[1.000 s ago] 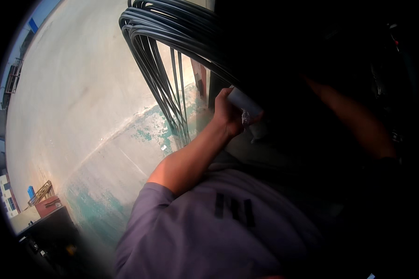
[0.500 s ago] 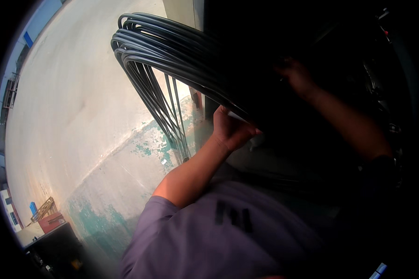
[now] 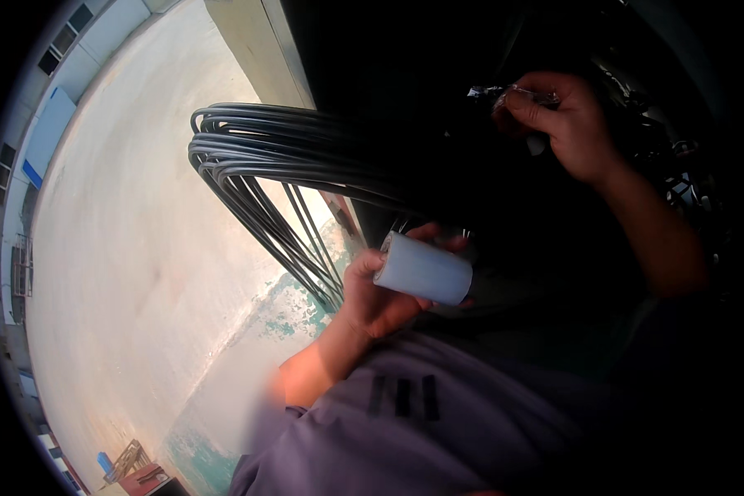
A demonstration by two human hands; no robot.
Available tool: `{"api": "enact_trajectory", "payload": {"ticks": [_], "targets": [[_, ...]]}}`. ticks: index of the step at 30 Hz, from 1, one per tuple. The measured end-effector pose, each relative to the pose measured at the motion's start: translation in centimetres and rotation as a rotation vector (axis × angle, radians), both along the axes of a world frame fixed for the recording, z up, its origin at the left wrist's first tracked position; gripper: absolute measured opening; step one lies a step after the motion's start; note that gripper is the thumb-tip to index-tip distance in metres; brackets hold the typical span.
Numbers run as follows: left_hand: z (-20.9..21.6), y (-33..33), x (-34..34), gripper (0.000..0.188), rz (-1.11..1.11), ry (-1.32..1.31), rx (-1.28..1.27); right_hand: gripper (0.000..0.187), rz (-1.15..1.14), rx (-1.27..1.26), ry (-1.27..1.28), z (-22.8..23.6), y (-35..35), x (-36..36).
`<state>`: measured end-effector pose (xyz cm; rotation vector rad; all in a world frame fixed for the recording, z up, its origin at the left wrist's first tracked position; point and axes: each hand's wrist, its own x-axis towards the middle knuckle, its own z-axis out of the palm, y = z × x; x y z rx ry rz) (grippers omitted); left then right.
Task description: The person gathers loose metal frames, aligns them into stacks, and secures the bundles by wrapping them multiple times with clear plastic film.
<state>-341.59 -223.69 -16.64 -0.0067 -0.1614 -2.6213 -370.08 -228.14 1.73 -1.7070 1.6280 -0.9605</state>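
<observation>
My left hand (image 3: 362, 293) is wrapped round a white, translucent roll of plastic film (image 3: 426, 269), tilted just in front of my shirt. Part of that hand's fingers is behind the roll. Farther out on the right, my right hand (image 3: 577, 126) is closed, thumb against fingers, on a glinting scrap of clear plastic film (image 3: 539, 96). A big coil of black cable or hose (image 3: 252, 155) hangs beyond my left hand, its loops drooping at the left. The coil's right end is lost in deep shadow.
A pale post (image 3: 266, 51) rises behind the coil. Sunlit concrete (image 3: 132, 273) with worn green paint spreads out on the left. A wooden frame (image 3: 129, 460) and a blue object (image 3: 105, 461) are at lower left. Dark, shiny clutter (image 3: 686, 186) lines the shadowed right side.
My left hand has come down from under the coil, bringing the white roll into plain sight. My right hand has moved up and right into better light. The view has also shifted.
</observation>
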Motion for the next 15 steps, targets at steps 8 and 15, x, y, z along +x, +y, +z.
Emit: {"api": "enact_trajectory", "payload": {"ticks": [8,15], "targets": [[9.2,2.1,2.6,0.066,0.07,-0.129,-0.067,0.025,0.207,-0.573,0.566,-2.8,9.6,5.8],[14.9,1.8,0.2,0.067,0.074,-0.29,-0.153,0.053,0.211,-0.549,0.463,-2.8,12.0,5.5]]}}
